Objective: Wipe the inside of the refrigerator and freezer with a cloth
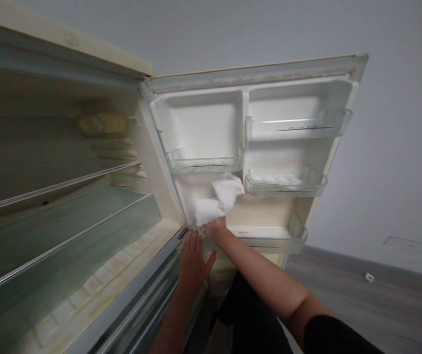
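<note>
The white cloth (218, 199), crumpled and blurred, is in my right hand (216, 227). My right fingers are mostly hidden behind it. It hangs just above the lowest clear door bin (258, 243), against the inner side of the open fridge door (269, 209). Just to the left, my left hand (193, 258) has its fingers stretched up and its thumb apart. Its fingertips are at the bin's left end, near the hinge side; whether they press on it I cannot tell.
Three more clear bins, including a left one (207, 164), sit higher on the door. At left, the fridge interior has a glass shelf (56, 189), a clear drawer front (74, 246) and a yellowish light cover (103, 124). A small white object (369, 278) lies on the grey floor.
</note>
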Tool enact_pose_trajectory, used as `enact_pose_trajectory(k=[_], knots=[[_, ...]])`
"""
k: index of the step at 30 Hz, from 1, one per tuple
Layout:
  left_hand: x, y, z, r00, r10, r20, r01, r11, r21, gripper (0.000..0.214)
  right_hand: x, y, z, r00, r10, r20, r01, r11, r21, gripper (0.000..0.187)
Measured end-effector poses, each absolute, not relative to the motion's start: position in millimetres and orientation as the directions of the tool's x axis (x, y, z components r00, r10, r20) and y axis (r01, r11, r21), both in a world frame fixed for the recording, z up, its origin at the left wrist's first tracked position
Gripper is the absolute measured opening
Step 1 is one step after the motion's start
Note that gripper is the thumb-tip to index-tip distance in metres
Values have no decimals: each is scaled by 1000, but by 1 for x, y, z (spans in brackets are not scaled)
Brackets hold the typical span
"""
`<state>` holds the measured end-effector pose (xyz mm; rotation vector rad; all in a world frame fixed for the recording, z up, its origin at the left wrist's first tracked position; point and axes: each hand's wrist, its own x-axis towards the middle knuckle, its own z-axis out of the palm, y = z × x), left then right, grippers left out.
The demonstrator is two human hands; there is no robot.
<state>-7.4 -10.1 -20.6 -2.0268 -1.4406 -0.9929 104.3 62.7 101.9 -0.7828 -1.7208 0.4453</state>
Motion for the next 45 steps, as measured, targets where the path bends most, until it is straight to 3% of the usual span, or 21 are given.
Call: enact_pose_trajectory(k=[2,4,6,7,10,17,21,24,26,29,31,35,41,45], knots=[[-8,-12,-19,189,633,751,945,-326,37,67,96,83,112,-294,602,742,370,788,-492,38],[-8,-13,-17,186,657,730,949,-313,40,68,98,103,122,-502,481,719,512,835,-201,38],[-7,-15,-15,168,669,724,951,-304,61,69,110,118,133,-647,417,638,595,800,79,39],[-6,-16,-15,158,671,724,950,-303,74,69,118,123,139,-672,408,619,612,775,154,39],[-5,-17,-15,144,667,731,947,-307,93,69,150,123,155,-671,407,619,655,717,238,43],[-5,-14,-14,166,651,741,933,-346,95,65,177,107,137,-617,481,623,731,644,226,43],[-6,-15,-13,160,653,740,932,-347,106,65,172,122,103,-853,304,424,477,782,400,48],[-7,-17,-12,175,674,718,933,-347,98,67,176,131,106,-917,216,335,362,803,473,41],[-7,-19,-12,176,684,708,935,-342,98,67,181,132,124,-876,261,405,438,782,444,36],[-4,-20,-12,157,690,706,937,-330,114,68,181,130,150,-725,361,586,607,738,296,41],[-3,-21,-13,143,688,712,934,-331,132,70,175,125,150,-693,347,632,596,770,229,49],[-7,-26,-22,147,662,735,915,-374,154,74,146,113,108,-857,272,439,363,922,137,54],[-7,-33,-34,95,620,779,898,-391,202,72,119,107,62,-866,451,216,408,887,-216,68],[1,-29,-28,62,598,799,899,-381,215,69,135,116,67,-956,292,-29,264,814,-517,39]])
